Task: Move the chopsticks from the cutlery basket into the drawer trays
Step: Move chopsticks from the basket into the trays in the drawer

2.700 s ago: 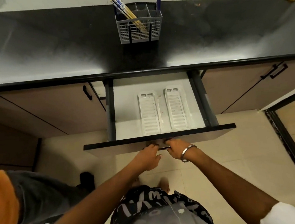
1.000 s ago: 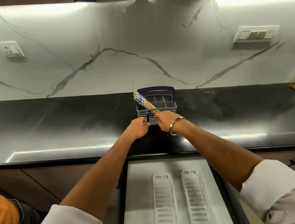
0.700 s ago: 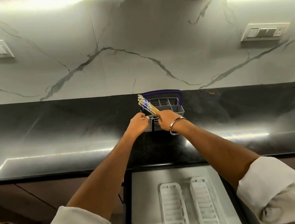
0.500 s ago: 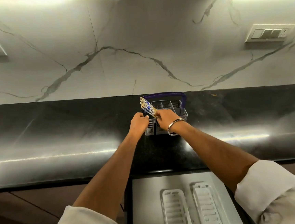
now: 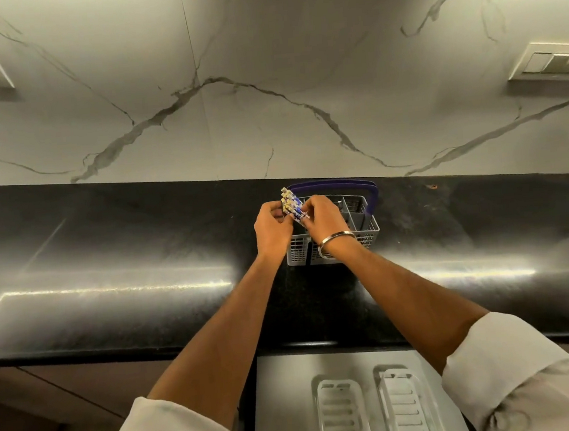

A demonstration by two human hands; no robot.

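**Gathering the chopsticks at the basket**

Gathering is the step we judge to be in hand: both our hands are closed around the bundle of chopsticks (image 5: 292, 207), which leans out of the cutlery basket (image 5: 363, 224) toward eleven o'clock, its lower ends apparently down in the basket's left compartment. Our left hand (image 5: 273, 228) pinches the bundle from the nine o'clock side; our right hand (image 5: 323, 217), with a metal bangle (image 5: 335, 238) at the wrist, closes on it from three o'clock. The basket stands on the black countertop (image 5: 125, 256) at twelve o'clock from us, close to the marble backsplash (image 5: 264, 79).

Next, we think, comes a straight lift clear of the basket's grid, then a carry back toward six o'clock, where the open drawer (image 5: 286, 404) shows two empty white slotted trays (image 5: 341, 413) side by side. The sticks will want squaring so none slips loose.

Compared with half a second ago, our hands have climbed from the basket's front wall up onto the patterned tops of the sticks. Nearly three seconds ago they were on the drawer front.
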